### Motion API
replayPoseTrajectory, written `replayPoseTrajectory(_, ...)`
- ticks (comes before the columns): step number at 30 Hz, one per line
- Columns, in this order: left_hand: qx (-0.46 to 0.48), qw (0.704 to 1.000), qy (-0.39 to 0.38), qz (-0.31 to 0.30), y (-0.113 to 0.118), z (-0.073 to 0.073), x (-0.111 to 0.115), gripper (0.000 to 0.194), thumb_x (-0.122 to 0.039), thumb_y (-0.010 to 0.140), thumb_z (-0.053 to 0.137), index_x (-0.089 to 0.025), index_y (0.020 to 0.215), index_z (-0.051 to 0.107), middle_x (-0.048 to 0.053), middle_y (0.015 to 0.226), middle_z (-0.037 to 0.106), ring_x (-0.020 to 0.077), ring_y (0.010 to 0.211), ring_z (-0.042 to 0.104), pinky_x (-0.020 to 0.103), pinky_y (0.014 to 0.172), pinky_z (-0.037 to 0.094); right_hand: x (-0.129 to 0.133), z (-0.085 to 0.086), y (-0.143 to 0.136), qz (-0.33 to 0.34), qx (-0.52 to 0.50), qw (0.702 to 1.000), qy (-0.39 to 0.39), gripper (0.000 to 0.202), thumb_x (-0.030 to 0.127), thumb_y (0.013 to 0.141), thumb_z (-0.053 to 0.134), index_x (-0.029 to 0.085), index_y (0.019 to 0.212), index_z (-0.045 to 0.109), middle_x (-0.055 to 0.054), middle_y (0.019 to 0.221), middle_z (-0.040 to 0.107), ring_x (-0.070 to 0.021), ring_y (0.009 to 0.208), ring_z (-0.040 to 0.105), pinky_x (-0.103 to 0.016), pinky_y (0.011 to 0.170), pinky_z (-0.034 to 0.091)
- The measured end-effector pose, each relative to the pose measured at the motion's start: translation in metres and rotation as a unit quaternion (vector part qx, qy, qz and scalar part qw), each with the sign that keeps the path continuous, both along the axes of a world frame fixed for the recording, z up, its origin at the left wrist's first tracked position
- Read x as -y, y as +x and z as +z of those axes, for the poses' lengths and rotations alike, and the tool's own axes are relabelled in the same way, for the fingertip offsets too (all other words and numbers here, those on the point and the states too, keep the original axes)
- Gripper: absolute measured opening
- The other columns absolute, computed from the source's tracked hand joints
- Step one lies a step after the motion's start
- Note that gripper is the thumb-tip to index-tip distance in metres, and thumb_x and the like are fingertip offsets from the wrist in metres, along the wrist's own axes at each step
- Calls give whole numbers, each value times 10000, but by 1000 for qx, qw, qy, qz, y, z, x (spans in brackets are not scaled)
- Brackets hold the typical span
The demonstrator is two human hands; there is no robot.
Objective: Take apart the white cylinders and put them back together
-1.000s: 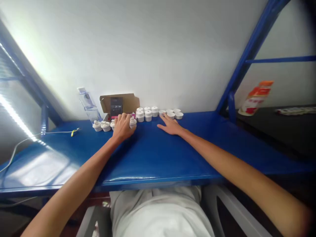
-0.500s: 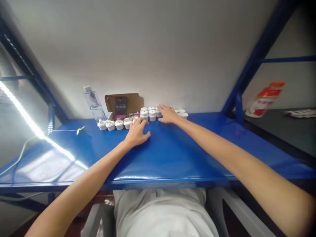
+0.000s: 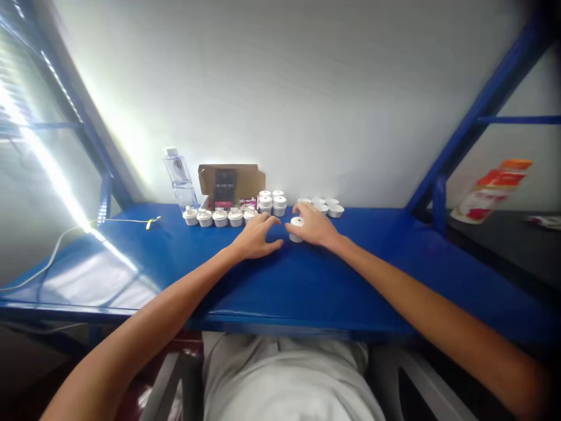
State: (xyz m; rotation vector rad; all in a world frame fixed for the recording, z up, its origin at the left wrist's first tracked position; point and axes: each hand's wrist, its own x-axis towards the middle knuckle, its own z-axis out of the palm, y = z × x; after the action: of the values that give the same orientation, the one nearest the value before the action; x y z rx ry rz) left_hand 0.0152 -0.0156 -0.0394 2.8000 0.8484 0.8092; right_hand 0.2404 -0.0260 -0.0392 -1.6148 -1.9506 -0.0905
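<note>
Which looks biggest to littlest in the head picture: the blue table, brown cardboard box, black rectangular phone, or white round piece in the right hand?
1. Blue table
2. Brown cardboard box
3. Black rectangular phone
4. White round piece in the right hand

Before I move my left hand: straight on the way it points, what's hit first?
Likely the right hand, at its thumb, or the white cup in its grip; depth between those and the left hand is hard to judge.
</note>
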Motion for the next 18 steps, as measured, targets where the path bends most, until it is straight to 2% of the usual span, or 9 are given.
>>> replayPoseTrajectory(2,1,999,-23,-38,2,1,4,698,-404,843,670,-187,1445,392,150,1274,591,300,1146,597,444,981,474,3,-3,-7,40,-50,998,-23,333,515,789,691,212,909,625,-72,965,651,-246,908,608,-328,764,463)
replayPoseTrajectory(4,0,998,-37,-51,4,4,10,843,-448,848,679,-188,1530,257,157,1281,601,291,1099,630,426,930,494,3,-4,-15,65,-162,983,-53,332,527,829,641,204,763,602,-57,823,639,-220,826,604,-304,704,464)
replayPoseTrajectory(5,-3,998,-34,-47,5,5,13,865,-482,854,674,-192,1542,236,156,1266,615,291,1066,645,422,904,498,3,-5,-19,75,-247,963,-76,358,537,865,586,204,734,588,-49,765,628,-203,763,599,-294,656,464)
replayPoseTrajectory(7,-10,1000,-13,-26,8,8,19,847,-548,877,640,-192,1540,251,149,1213,648,295,1007,668,413,861,498,3,-6,-27,93,-422,892,-136,404,559,924,473,207,757,582,-28,681,607,-170,622,565,-274,539,444)
replayPoseTrajectory(9,-13,1000,20,5,9,10,24,786,-576,911,589,-180,1521,292,132,1121,685,293,946,682,400,830,496,5,-7,-32,109,-518,822,-210,441,595,944,428,211,788,577,-7,598,575,-145,495,502,-254,434,387)
replayPoseTrajectory(12,-27,996,86,23,10,11,24,611,-548,956,537,-166,1420,431,109,1008,704,276,906,684,383,838,496,10,-8,-36,138,-531,770,-325,501,651,950,418,215,734,538,20,470,478,-111,379,382,-224,353,271)
replayPoseTrajectory(14,-50,988,144,12,9,11,22,495,-504,971,534,-158,1325,520,118,998,695,267,908,677,380,851,504,13,-6,-36,154,-538,741,-370,523,655,965,388,218,700,501,25,453,455,-94,359,339,-210,345,232)
replayPoseTrajectory(16,-80,974,210,-10,7,12,19,375,-389,985,534,-159,1279,565,148,1068,675,264,936,667,385,861,516,13,-2,-32,164,-543,725,-391,546,672,969,362,220,684,476,22,466,464,-85,356,320,-204,343,208)
replayPoseTrajectory(18,-105,956,273,-36,6,13,17,332,-201,966,512,-184,1292,577,170,1179,640,267,1015,650,400,900,523,13,2,-26,179,-536,718,-406,578,717,952,358,224,667,455,29,460,441,-77,350,283,-205,340,174)
